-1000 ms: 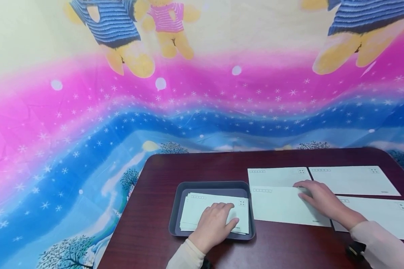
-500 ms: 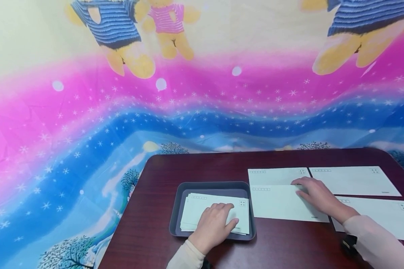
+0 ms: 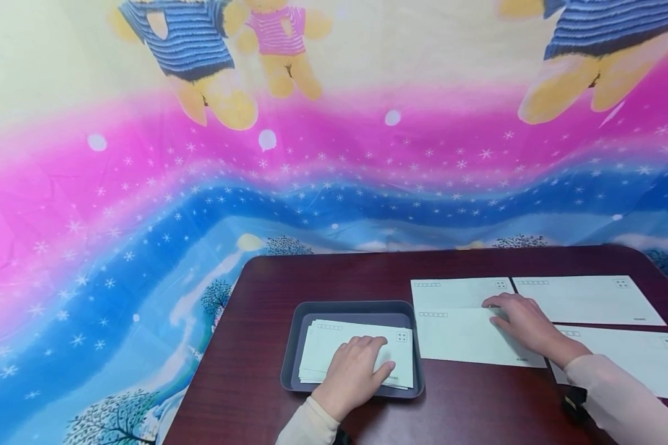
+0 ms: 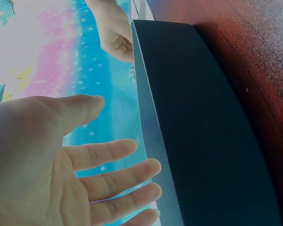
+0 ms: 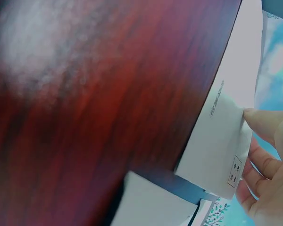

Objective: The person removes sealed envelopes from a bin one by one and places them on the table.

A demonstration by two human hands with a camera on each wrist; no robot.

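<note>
Likely light, easily creased paper — envelope [image 3: 459,337] was pinched at its far edge, just beside the tray [image 3: 345,313].
Edge hold by right hand [image 3: 527,326] was judged apt; left hand [image 3: 352,374] was spread over stacked envelopes [image 3: 321,349].

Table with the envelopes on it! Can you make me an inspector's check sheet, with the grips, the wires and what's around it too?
Surface: dark red-brown table, wood-grained.
Job's things: grey tray holding an envelope stack; on the table, far-left envelope partly covered by near-left envelope, plus far-right envelope and near-right envelope.
Clutter: nothing seen.
Left grip: fingers apart, over the stack; whether it touches, I can't tell.
Right grip: thumb and fingers at near-left envelope's upper edge.
Cables: nothing seen.
Surroundings: colourful backdrop with snowflakes, trees and striped-top figures.
</note>
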